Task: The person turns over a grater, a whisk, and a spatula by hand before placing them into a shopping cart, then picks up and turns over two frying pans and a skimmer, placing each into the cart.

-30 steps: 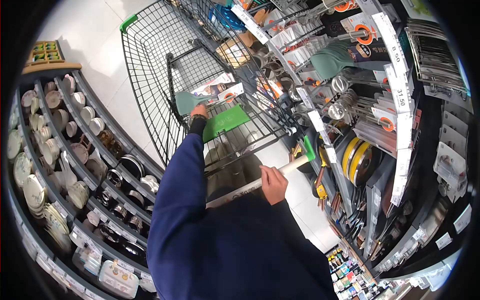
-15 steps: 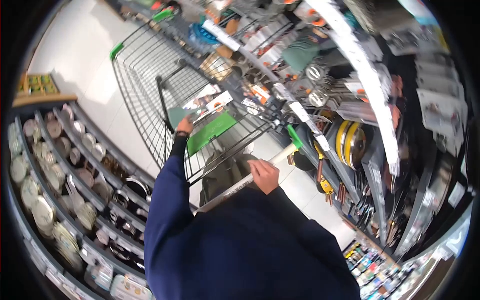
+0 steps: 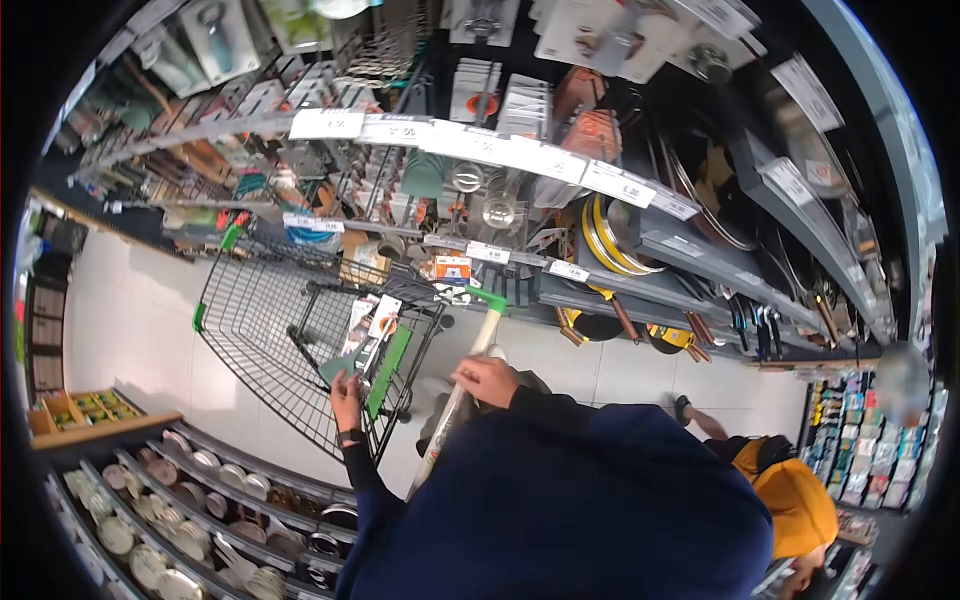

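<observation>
My left hand [image 3: 345,402], with a dark band at the wrist, reaches into the child-seat end of a wire shopping cart [image 3: 270,345]. Its fingers close on the edge of a flat grey-green utensil [image 3: 340,367], whose exact kind I cannot make out. Beside it in the cart lie carded packages [image 3: 382,316] with white and orange print. A green plastic flap [image 3: 390,372] is to the right of them. My right hand [image 3: 487,381] is curled over the cart's pale handle bar [image 3: 447,428].
Shelves with hanging utensils and price labels [image 3: 487,252] run along the far side, with frying pans [image 3: 610,235] to the right. Bowls and dishes [image 3: 190,540] fill shelves at lower left. A person in a yellow top [image 3: 790,500] is behind at right.
My view has turned, so the cart appears lower and the utensil shelves now span the top. Both hands keep their places, and a person in yellow has come into view.
</observation>
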A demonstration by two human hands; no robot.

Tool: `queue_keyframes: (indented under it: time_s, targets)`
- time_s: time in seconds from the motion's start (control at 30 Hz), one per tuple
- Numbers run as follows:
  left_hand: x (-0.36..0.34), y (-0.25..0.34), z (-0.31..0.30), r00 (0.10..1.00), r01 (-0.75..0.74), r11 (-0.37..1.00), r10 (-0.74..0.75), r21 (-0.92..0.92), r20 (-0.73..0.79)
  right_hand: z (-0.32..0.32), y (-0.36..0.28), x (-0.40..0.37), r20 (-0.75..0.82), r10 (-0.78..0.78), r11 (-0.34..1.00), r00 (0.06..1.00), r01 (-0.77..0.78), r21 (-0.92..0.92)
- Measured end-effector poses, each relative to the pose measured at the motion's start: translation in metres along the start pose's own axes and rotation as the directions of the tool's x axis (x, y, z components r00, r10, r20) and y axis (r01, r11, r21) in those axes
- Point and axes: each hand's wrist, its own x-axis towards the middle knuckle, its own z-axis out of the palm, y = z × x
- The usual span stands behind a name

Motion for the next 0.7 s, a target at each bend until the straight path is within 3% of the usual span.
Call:
queue_keyframes:
  time_s: [0.03, 0.1, 0.17, 0.2, 0.23, 0.33, 0.37, 0.43, 0.47, 0.5, 0.57, 0.6, 0.63, 0.7]
  targets:
    - [-0.005, 0.010, 0.013, 1.000, 0.003, 1.000, -0.003, -0.014, 0.023, -0.008, 0.004, -0.007, -0.095, 0.090, 0.996, 0.991, -0.088, 0.026]
    - [-0.016, 0.029, 0.034, 0.993, 0.020, 0.997, -0.028, 0.068, 0.114, -0.035, 0.026, -0.023, -0.098, 0.216, 0.976, 0.972, -0.218, -0.016]
    - [-0.018, 0.041, 0.061, 0.986, -0.119, 0.992, 0.114, 0.042, 0.120, -0.064, 0.048, -0.041, -0.163, 0.334, 0.942, 0.928, -0.332, 0.043]
    - [-0.014, 0.035, 0.070, 0.979, -0.175, 0.984, 0.178, -0.034, 0.097, -0.082, 0.059, -0.049, -0.214, 0.328, 0.942, 0.920, -0.334, 0.011]
    - [-0.029, 0.066, 0.087, 0.988, -0.134, 0.991, 0.133, 0.013, 0.073, -0.100, 0.072, -0.058, -0.262, 0.323, 0.940, 0.909, -0.340, -0.020]
    - [-0.049, 0.101, 0.133, 0.957, -0.289, 0.956, 0.285, 0.054, 0.059, -0.147, 0.128, -0.087, -0.428, 0.363, 0.902, 0.828, -0.427, -0.060]
    - [-0.053, 0.109, 0.147, 0.956, -0.292, 0.955, 0.288, 0.061, 0.060, -0.165, 0.147, -0.095, -0.502, 0.279, 0.924, 0.818, -0.371, -0.092]
    - [-0.073, 0.128, 0.177, 0.934, -0.352, 0.905, 0.325, 0.240, 0.146, -0.202, 0.171, -0.107, -0.592, 0.292, 0.915, 0.751, -0.401, -0.057]
    - [-0.085, 0.134, 0.195, 0.909, -0.413, 0.881, 0.385, 0.230, 0.156, -0.221, 0.182, -0.113, -0.611, 0.332, 0.883, 0.718, -0.465, -0.066]
    - [-0.088, 0.132, 0.209, 0.906, -0.418, 0.877, 0.385, 0.236, 0.174, -0.241, 0.191, -0.120, -0.633, 0.373, 0.843, 0.679, -0.532, -0.073]
    - [-0.095, 0.115, 0.237, 0.897, -0.436, 0.872, 0.401, 0.221, 0.189, -0.273, 0.229, -0.144, -0.712, 0.242, 0.860, 0.660, -0.485, -0.157]
    - [-0.094, 0.103, 0.246, 0.891, -0.448, 0.860, 0.408, 0.245, 0.200, -0.296, 0.219, -0.153, -0.701, 0.326, 0.828, 0.635, -0.549, -0.112]
    - [-0.091, 0.087, 0.253, 0.891, -0.455, 0.828, 0.417, 0.327, 0.182, -0.322, 0.205, -0.162, -0.714, 0.333, 0.810, 0.616, -0.575, -0.119]
    - [-0.097, 0.075, 0.271, 0.844, -0.510, 0.692, 0.518, 0.511, 0.141, -0.358, 0.249, -0.204, -0.760, 0.348, 0.687, 0.549, -0.701, -0.192]
